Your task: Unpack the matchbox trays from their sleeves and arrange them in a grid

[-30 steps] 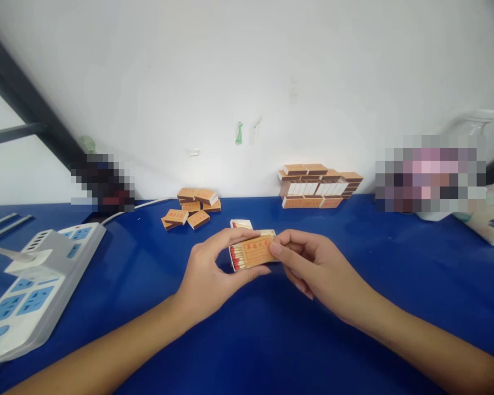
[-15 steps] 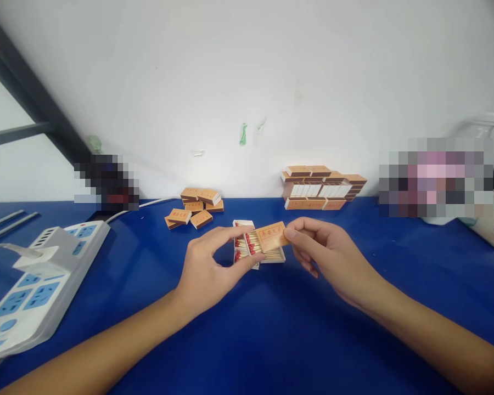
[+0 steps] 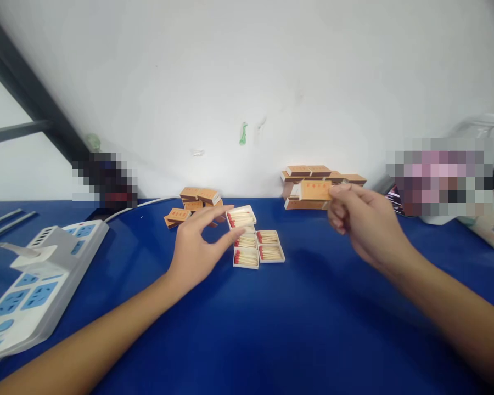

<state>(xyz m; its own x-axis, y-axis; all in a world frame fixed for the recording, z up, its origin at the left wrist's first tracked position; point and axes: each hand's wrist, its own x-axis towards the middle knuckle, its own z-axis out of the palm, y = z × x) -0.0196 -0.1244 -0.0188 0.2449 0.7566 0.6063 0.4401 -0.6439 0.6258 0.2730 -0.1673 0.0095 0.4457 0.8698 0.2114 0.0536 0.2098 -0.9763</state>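
Between the thumb and fingers of my left hand (image 3: 201, 238) is a white matchbox tray (image 3: 242, 218) full of red-tipped matches, slightly tilted. Just below and right of it, several more filled trays (image 3: 270, 253) lie side by side on the blue table. My right hand (image 3: 356, 214) is raised to the right, pinching an orange matchbox sleeve (image 3: 316, 190) by its right end. That sleeve hangs in front of the stacked matchboxes (image 3: 307, 204) by the wall and hides part of them.
A loose pile of closed matchboxes (image 3: 200, 193) sits behind my left hand. On the left stands a white power strip (image 3: 49, 291) with a plug and cable. The white wall (image 3: 247, 82) bounds the blue table (image 3: 247, 340) at the back. A pixelated item (image 3: 440, 181) stands at right.
The sleeve has come off the tray. My right hand has carried it right and up, while my left hand has moved slightly left and up with the tray, uncovering the trays below.
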